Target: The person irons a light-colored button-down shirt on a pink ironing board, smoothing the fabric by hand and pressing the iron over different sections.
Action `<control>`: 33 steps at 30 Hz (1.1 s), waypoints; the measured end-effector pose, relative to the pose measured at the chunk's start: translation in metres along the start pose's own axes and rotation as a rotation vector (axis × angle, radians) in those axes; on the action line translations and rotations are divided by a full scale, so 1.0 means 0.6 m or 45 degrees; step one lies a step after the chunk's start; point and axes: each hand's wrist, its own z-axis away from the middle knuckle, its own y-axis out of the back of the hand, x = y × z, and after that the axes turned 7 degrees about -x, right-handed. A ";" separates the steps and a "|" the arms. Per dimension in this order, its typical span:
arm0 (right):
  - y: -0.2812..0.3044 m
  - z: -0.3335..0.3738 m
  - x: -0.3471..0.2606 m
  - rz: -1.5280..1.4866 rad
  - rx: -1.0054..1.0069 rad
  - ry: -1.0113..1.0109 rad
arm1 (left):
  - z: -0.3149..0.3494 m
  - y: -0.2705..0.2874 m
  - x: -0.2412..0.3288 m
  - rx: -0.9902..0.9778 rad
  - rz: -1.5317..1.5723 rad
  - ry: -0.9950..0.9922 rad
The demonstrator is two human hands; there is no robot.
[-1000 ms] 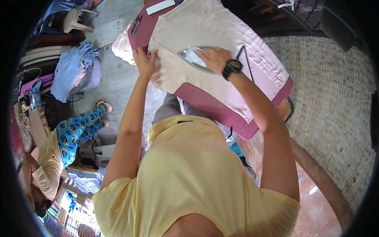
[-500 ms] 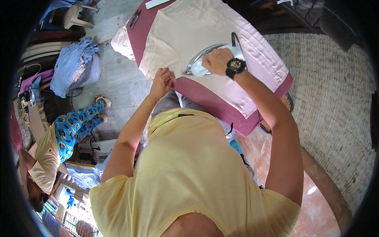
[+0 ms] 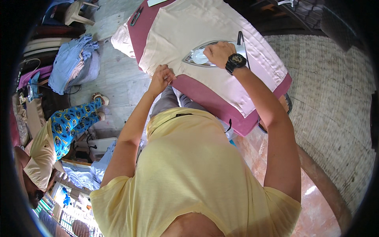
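Note:
A cream garment lies spread over a maroon-covered ironing board in front of me. My right hand, with a black watch at the wrist, is closed round the handle of a silver clothes iron. The iron rests flat on the garment, its tip pointing left, and the hand hides most of the handle. At the board's near left edge my left hand is closed, its curled fingers pinching the garment's edge. Part of that grip is hidden.
Thread snips and a white flat strip lie at the board's far left. Pale cloth hangs beside it. On the left are piled blue clothes, a plastic stool and another person. A woven mat covers the right.
The iron has slid a little away from me and turned, so its tip points more squarely left. My left hand stays at the garment's edge, shifted slightly.

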 end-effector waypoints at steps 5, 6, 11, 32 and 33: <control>-0.007 0.018 -0.028 0.060 -0.124 0.045 | 0.003 0.000 0.005 0.013 -0.022 0.003; -0.005 0.026 -0.015 0.048 -0.089 0.065 | 0.004 0.001 0.004 0.008 -0.014 0.014; -0.001 0.052 0.043 0.143 -0.133 0.178 | -0.005 -0.004 0.004 0.008 0.010 0.019; -0.018 0.122 -0.036 -0.489 -0.261 -0.340 | -0.024 0.027 0.018 -0.108 0.015 0.114; -0.014 0.124 -0.041 -0.528 -0.199 -0.364 | -0.034 0.028 0.025 -0.021 0.049 0.150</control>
